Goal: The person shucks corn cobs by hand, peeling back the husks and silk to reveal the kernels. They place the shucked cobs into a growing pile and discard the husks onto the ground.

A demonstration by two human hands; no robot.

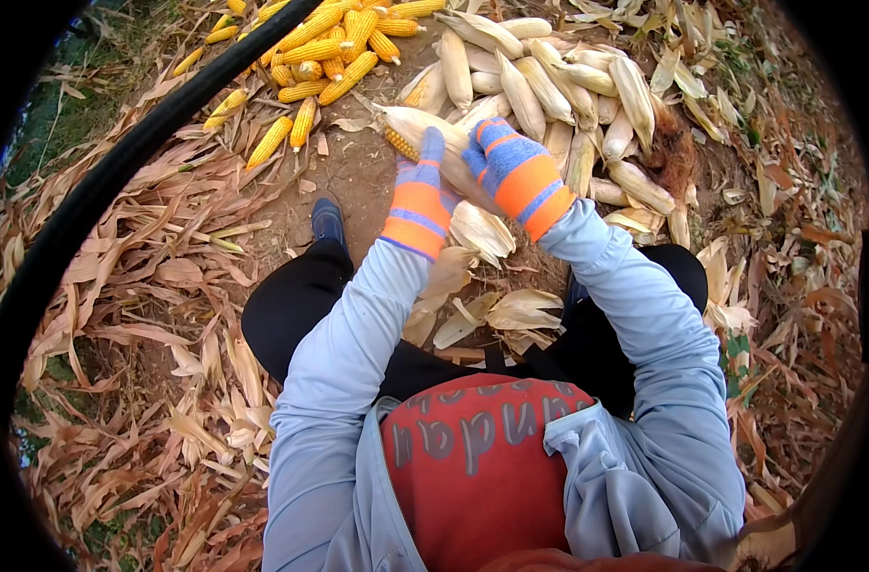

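Observation:
Between my two gloved hands is an ear of corn (404, 145), partly husked, with yellow kernels bare along its left side. My left hand (421, 189), in a blue and orange knit glove, grips it near the kernels with the thumb laid over the pale husk (434, 132). Farther right, my right hand (516, 168) in a matching glove closes on the husk-covered part. The right fingers' undersides are hidden. Just beyond lies a pile of unhusked ears (549, 86). To the far left is a heap of bare yellow cobs (334, 50).
Loose torn husks (483, 232) lie on the soil between my legs. Dry corn leaves (141, 300) cover the ground at left, and more litter (784, 286) lies at right. Brown corn silk (674, 150) sits beside the unhusked pile. A black strap or cable (130, 143) crosses the upper left.

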